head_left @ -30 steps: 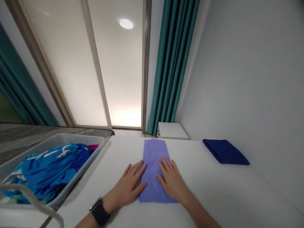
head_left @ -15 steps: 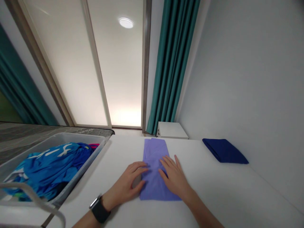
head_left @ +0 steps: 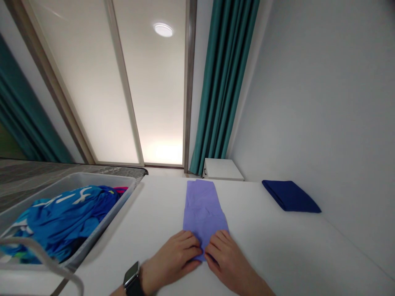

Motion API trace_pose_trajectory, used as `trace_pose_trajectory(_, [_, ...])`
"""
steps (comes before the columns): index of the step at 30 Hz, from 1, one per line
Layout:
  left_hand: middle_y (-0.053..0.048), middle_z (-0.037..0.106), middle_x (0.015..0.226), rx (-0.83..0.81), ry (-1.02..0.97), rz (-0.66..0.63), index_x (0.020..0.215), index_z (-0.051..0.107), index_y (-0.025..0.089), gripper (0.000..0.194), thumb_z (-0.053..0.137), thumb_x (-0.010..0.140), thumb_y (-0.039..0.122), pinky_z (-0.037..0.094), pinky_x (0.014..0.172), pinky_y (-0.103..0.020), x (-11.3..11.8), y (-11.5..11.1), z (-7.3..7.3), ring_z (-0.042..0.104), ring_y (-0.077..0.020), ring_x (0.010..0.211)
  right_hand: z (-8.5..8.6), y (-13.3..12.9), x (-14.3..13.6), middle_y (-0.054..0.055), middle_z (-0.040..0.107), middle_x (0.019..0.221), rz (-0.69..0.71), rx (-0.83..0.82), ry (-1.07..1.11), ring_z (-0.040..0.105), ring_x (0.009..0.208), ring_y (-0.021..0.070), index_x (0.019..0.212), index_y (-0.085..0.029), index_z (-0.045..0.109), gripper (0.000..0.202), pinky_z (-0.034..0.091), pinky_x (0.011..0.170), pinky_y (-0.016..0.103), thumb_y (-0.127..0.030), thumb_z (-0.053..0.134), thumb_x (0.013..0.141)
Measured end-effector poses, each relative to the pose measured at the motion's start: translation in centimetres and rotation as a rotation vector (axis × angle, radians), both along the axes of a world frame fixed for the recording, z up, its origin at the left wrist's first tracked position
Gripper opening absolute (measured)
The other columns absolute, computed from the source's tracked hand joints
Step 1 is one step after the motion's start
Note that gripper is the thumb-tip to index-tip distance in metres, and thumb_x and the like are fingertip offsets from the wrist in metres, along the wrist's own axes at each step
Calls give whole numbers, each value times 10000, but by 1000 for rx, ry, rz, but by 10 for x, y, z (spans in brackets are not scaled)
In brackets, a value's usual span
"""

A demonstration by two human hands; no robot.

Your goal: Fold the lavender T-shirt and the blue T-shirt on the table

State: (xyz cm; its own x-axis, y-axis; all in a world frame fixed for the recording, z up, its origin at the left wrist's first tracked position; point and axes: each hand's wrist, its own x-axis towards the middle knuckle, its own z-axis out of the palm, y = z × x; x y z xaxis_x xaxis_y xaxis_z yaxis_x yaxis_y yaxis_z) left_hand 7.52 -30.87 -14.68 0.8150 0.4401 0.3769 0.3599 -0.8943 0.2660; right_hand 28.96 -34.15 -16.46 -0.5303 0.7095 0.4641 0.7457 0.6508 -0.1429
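A lavender folded cloth (head_left: 205, 201) lies flat as a long strip on the white table, its far end close to the table's back edge. Both hands are at its near end. My left hand (head_left: 180, 253), with a dark smartwatch (head_left: 133, 277) on the wrist, has its fingers curled over the near left corner. Opposite it, my right hand (head_left: 226, 257) bends its fingers over the near right corner. The thumbs sit low at the near edge, and the hands almost meet. Most of that edge is hidden beneath the fingers.
On the left stands a pale plastic bin (head_left: 123, 205) with blue clothes (head_left: 68, 218) in it. A grey curved bar (head_left: 46, 257) crosses the lower left. Toward the right wall lies a folded navy cloth (head_left: 290, 196). Behind the table (head_left: 160, 201) is a small white cabinet (head_left: 222, 168).
Both hands have slid toward me from the middle of the lavender cloth to its near edge. Their spread fingers have curled onto the corners.
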Motion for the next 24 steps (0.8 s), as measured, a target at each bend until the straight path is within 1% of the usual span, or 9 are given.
trace_pose_trajectory(2, [-45,663,938,-18,7,-2,996,655,208,126,555,928,243,438,801,-305,0,0,0,558,-181,889,-3,-8,4,6,608,876,17,-49,-15,523,858,191,833,-220,578,84,395,792,322,-200,659,832])
trace_pose_trajectory(4, [-42,665,941,-40,16,5,1005,656,212,127,563,922,239,442,804,-304,0,0,1,562,-183,899,-5,-11,8,7,615,945,-3,-97,-11,535,900,199,907,-230,586,151,412,805,323,-197,695,807])
trace_pose_trajectory(6, [-41,668,950,-60,29,10,1015,654,215,131,577,911,234,444,810,-307,0,-1,2,565,-186,907,-7,-11,10,10,619,997,-35,-98,0,546,927,203,970,-232,585,229,426,817,325,-161,706,789])
trace_pose_trajectory(8, [-40,672,961,-76,37,14,1017,651,214,132,590,902,231,445,816,-311,0,0,4,568,-189,912,-9,-10,10,17,627,994,-58,-45,-16,560,911,208,986,-220,582,255,435,818,333,-132,703,780])
trace_pose_trajectory(12, [-36,677,976,-106,41,24,1007,647,211,121,613,892,224,449,832,-309,1,1,6,574,-188,923,-15,-5,8,16,636,856,-36,153,-150,570,780,201,886,-194,576,169,437,746,339,-84,662,791])
trace_pose_trajectory(15, [-40,677,986,-110,45,30,1038,639,211,149,623,893,244,458,840,-313,1,0,6,581,-192,933,-17,0,8,17,636,828,-20,226,-237,568,742,194,850,-187,566,147,429,721,338,-65,636,808])
trace_pose_trajectory(19, [-61,668,1020,-68,54,59,1148,603,212,285,650,869,251,476,849,-345,1,-1,3,583,-220,958,-15,7,10,6,631,816,-38,173,-217,573,744,196,846,-195,555,142,427,711,337,-78,631,823])
trace_pose_trajectory(22, [-68,667,1026,-44,10,69,1160,600,214,257,583,903,205,483,856,-343,0,0,-3,585,-213,967,-9,6,9,4,635,825,-54,89,-176,584,766,193,845,-204,556,129,433,731,334,-87,609,844])
trace_pose_trajectory(24, [-67,673,1001,-56,-35,71,1124,614,213,212,537,928,194,487,850,-327,-1,2,-6,589,-199,951,-5,3,7,14,650,850,-70,48,-157,595,794,200,862,-207,571,88,440,753,342,-132,616,853])
